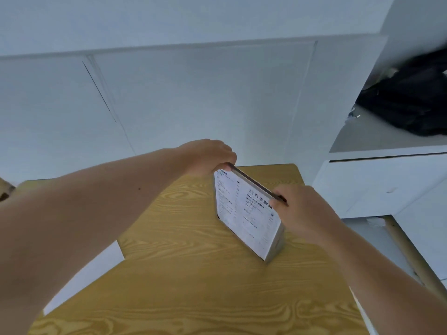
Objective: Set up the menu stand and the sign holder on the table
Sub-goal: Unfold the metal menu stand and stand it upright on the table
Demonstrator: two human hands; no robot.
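Hands from both sides held one object in the head view: a menu stand (246,213), a tent-shaped holder with printed sheets on its sloping face, stood on the wood-grain bench (193,274) toward its far right part. Its base rested on the surface while its dark top ridge ran diagonally from far left to near right. The left hand (208,157) was closed over the far end of that ridge, fingers curled down and pinching it; the right hand (302,211) gripped the near end in the same way, thumb side toward the printed face. The print was too blurred to read. Beyond the bench rose pale wall panels (193,97), and a white cabinet (377,184) stood to the right with a black bag (416,97) lying on the shelf above it. No sign holder could be seen anywhere in this view, so that half of the task looked not yet begun. The step in hand seemed to be the placing of the menu stand: it was already down on the bench, and both hands appeared to be squaring or steadying it by the top edge. The next move probably called for a check that the base sat flat and the stand did not lean, then a gentle release of both ends together so it would not tip, followed by a reach for the sign holder from wherever it lay out of sight.
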